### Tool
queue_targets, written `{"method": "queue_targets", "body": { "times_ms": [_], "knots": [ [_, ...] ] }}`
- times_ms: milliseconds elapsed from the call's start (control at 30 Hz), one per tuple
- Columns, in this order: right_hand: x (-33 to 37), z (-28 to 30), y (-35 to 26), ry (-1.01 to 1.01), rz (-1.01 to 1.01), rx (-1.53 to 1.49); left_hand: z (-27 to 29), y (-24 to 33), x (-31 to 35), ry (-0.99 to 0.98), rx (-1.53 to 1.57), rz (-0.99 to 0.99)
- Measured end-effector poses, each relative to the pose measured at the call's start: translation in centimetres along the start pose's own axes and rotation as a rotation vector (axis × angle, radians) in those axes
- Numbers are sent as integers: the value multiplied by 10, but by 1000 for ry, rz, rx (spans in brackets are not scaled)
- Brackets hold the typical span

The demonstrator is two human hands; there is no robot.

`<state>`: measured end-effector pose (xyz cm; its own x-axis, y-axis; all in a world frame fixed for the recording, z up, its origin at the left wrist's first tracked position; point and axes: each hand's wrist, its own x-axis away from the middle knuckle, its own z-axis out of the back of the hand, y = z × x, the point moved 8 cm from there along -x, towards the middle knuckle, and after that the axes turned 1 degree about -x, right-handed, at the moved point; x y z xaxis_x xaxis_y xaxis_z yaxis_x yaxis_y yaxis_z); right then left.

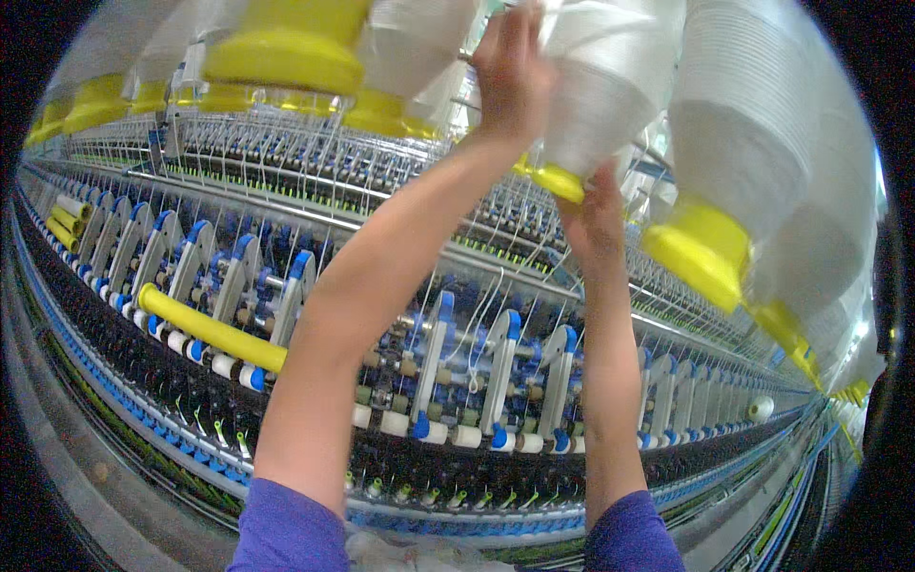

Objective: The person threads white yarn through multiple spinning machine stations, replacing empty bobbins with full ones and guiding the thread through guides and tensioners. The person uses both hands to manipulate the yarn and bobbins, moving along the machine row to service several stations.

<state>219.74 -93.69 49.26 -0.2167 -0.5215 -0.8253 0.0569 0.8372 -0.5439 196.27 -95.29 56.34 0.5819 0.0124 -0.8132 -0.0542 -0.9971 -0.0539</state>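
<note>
Overhead hangs a large roving bobbin (602,100), wound with white strand and tapering down to a yellow base. My right hand (598,214) has its fingers closed around this lower end from the right. Higher up, my left hand (515,86) is raised against the left side of the same bobbin. Motion smears its fingers, so their grip cannot be made out. Below my hands, several white strands run down to the spinning frame (496,372), and a loose white strand (486,315) dangles in front of it.
More white roving bobbins with yellow bases (701,243) hang close on both sides. A yellow tube (212,329) lies across the frame left of my left forearm, and several yellow tubes (65,226) are stacked farther left. Metal rails (467,250) cross behind my arms.
</note>
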Motion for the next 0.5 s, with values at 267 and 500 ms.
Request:
{"method": "queue_targets", "body": {
  "times_ms": [267,500],
  "knots": [
    [-87,62,69,234,-209,-440,-72,-63,118,-393,-41,-439],
    [-144,96,111,342,-179,-353,-118,-70,67,-386,-35,-162]
  ]
}}
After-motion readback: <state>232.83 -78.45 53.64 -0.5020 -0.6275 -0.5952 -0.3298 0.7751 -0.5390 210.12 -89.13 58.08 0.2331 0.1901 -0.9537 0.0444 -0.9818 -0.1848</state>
